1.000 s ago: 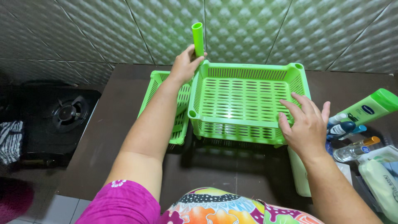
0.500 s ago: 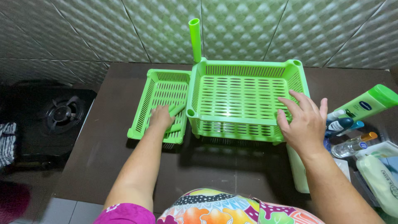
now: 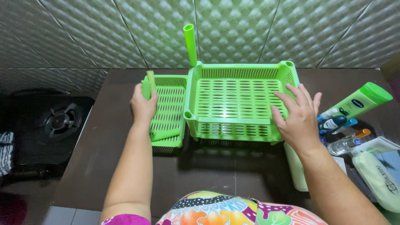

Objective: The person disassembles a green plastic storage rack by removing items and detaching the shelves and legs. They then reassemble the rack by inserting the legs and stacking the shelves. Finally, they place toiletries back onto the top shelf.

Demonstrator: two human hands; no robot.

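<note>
A large green slotted basket [image 3: 241, 98] sits on the dark counter. A green tube post [image 3: 190, 45] stands upright in its back left corner. My right hand [image 3: 298, 116] rests flat on the basket's front right rim. To the left lies a second, flatter green basket tray [image 3: 168, 110] with another green tube [image 3: 166, 135] lying across it. My left hand [image 3: 143, 104] is raised over the tray's left edge and grips a short green tube [image 3: 148, 85] held upright.
A black gas stove [image 3: 58, 121] stands on the left. At the right lie a green lotion tube [image 3: 358, 102], small bottles [image 3: 339, 123], a clear bottle [image 3: 348, 142] and a pale pouch [image 3: 379, 179]. A tiled wall [image 3: 104, 33] runs behind the counter.
My left hand came down from the upright post to the flat tray, then lifted a short green tube from it. My right hand stayed on the basket.
</note>
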